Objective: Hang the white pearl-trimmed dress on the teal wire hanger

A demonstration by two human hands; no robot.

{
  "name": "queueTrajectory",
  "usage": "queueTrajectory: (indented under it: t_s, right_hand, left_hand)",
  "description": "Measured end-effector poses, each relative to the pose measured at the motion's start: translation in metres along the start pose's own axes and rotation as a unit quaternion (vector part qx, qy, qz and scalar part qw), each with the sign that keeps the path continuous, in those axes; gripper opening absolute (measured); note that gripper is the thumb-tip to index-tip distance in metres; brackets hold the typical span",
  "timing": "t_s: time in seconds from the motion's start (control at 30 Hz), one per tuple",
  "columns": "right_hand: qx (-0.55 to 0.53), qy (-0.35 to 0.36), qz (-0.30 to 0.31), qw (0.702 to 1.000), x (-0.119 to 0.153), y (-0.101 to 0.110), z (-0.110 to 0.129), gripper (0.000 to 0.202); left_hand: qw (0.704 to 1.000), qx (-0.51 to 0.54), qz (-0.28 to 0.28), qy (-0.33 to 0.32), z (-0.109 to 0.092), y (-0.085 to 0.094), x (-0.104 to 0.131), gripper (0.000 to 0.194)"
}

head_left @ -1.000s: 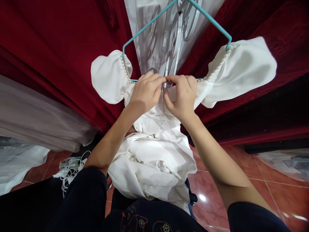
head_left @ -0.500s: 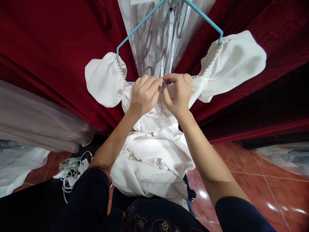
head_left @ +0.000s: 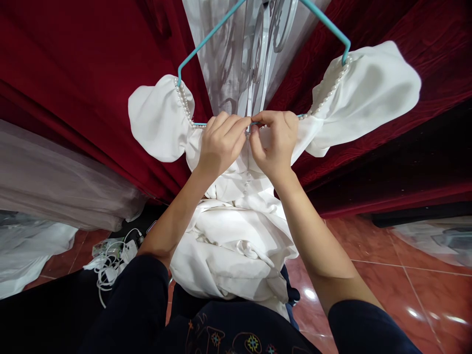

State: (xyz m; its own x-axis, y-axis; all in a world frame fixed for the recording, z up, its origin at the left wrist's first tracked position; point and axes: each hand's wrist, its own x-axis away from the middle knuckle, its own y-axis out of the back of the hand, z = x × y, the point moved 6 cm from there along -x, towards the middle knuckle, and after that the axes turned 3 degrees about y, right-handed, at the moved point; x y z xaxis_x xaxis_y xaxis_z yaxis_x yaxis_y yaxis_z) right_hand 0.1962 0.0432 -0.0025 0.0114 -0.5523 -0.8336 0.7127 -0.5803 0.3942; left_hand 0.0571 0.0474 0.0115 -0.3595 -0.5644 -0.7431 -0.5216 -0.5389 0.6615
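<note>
A white dress (head_left: 236,231) with puffed sleeves and a pearl-beaded neckline hangs from a turquoise hanger (head_left: 211,35), its skirt gathered over my lap. My left hand (head_left: 223,142) pinches the dress at the middle of its top edge. Right beside it my right hand (head_left: 276,140) is closed on the same edge, thumb and forefinger nearly meeting the left fingertips. Small round buttons (head_left: 248,176) run down the bodice below my hands. Exactly what lies between the fingertips is hidden.
Dark red curtains (head_left: 92,88) hang on both sides, with sheer white fabric and a white metal frame (head_left: 260,54) between them. White cables (head_left: 110,265) lie tangled at the lower left. The floor has reddish tiles (head_left: 424,295).
The hanger's right side and the right sleeve have shifted a little to the right and up. Both hands stay at the neckline, the right one moved slightly rightward.
</note>
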Motion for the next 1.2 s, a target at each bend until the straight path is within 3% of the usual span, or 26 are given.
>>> queueTrajectory:
  t_s: [0.23,0.4,0.63,0.9,1.2]
  right_hand:
    - [0.021,-0.001,0.021,1.000,0.000,-0.001,0.001,0.035]
    - [0.033,0.040,-0.009,0.999,0.000,0.002,0.005,0.031]
    - [-0.024,0.054,-0.018,0.998,-0.001,0.003,0.006,0.028]
    - [0.019,0.051,-0.026,0.998,-0.002,0.004,0.007,0.022]
    - [-0.021,0.089,-0.042,0.995,-0.001,0.009,0.012,0.015]
  left_hand:
    - [1.000,0.008,0.026,0.016,0.001,-0.001,0.000,0.041]
    - [0.999,0.016,0.044,0.028,0.002,-0.002,0.000,0.040]
    - [0.999,0.006,0.029,0.020,0.001,-0.001,0.000,0.039]
    - [0.999,0.008,0.028,0.015,0.000,0.000,0.001,0.039]
    - [1.000,0.000,0.026,0.015,0.003,-0.003,0.001,0.040]
